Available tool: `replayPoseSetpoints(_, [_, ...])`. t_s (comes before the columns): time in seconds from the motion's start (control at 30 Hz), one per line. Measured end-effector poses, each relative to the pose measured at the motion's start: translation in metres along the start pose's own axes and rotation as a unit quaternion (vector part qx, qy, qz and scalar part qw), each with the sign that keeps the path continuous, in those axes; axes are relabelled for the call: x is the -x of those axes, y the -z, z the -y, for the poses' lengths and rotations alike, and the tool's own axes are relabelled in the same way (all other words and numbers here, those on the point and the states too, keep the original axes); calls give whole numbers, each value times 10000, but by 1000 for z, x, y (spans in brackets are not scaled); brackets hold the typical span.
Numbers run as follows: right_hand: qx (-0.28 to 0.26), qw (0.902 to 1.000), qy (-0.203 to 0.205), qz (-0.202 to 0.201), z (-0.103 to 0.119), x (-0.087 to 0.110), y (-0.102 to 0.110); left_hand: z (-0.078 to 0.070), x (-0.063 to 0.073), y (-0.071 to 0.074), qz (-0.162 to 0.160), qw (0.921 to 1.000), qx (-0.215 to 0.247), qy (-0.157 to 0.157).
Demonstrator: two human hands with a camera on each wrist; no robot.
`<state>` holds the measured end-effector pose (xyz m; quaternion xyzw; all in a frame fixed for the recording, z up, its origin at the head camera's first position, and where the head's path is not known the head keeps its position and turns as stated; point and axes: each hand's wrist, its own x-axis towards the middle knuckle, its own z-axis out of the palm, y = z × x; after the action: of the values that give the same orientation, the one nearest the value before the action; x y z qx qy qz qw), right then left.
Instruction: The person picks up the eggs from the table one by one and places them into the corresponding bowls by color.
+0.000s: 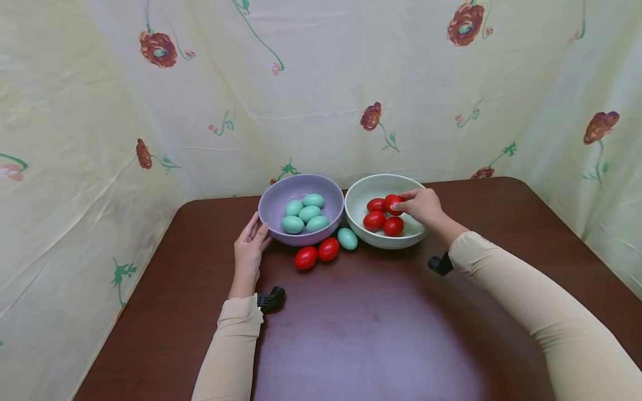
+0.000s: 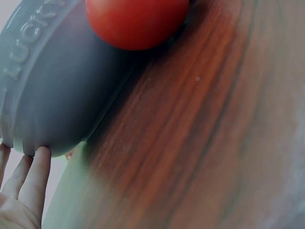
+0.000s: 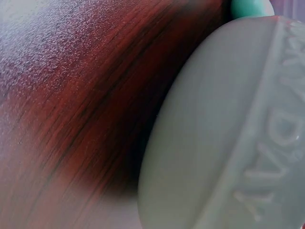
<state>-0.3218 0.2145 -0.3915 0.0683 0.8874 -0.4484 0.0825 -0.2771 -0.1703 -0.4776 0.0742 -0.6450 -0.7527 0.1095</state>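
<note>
My left hand [image 1: 248, 245] rests against the left side of a purple bowl [image 1: 268, 209], its straight fingers [image 2: 35, 183] touching the bowl's outer wall. Inside that bowl lie several mint-green eggs [image 1: 309, 214]. Over the pale green-white bowl [image 1: 358, 192] on the right, my right hand [image 1: 421, 206] pinches a red egg [image 1: 393, 204] between thumb and fingers. Several other red eggs [image 1: 374, 220] sit in this bowl below and beside it. The right wrist view shows the pale bowl's outside [image 3: 200, 119] with raised lettering; the right hand is out of that view.
Two red eggs [image 1: 305, 258] and one mint-green egg [image 1: 347, 239] lie on the dark brown table [image 1: 361, 323], in front of the bowls. The bowls stand side by side near the table's back edge. A flower-patterned cloth [image 1: 321, 111] hangs behind.
</note>
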Motion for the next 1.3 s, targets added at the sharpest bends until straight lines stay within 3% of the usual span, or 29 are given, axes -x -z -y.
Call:
replayPoseSetpoints(0.23, [53, 9998, -75, 159, -3, -3, -5, -2, 4, 3, 121, 9997, 47, 214])
replayPoseSetpoints(0.43, [-38, 9994, -141, 304, -2, -9, -11, -16, 13, 3, 84, 9996, 20, 269])
replayPoseSetpoints(0.6, [-291, 9980, -360, 436, 1, -13, -11, -16, 8, 0, 160, 9996, 0, 224])
replayPoseSetpoints(0.77, [-47, 9987, -62, 503, 0, -14, -12, -4, -3, 0, 110, 9999, 21, 98])
replayPoseSetpoints(0.97, [212, 9985, 91, 498, -4, -13, -14, 0, -2, 0, 70, 9999, -37, 102])
replayPoseSetpoints(1.3, [2, 9993, 130, 343, -4, -12, -13, -19, 8, -3, 198, 9995, 25, 244])
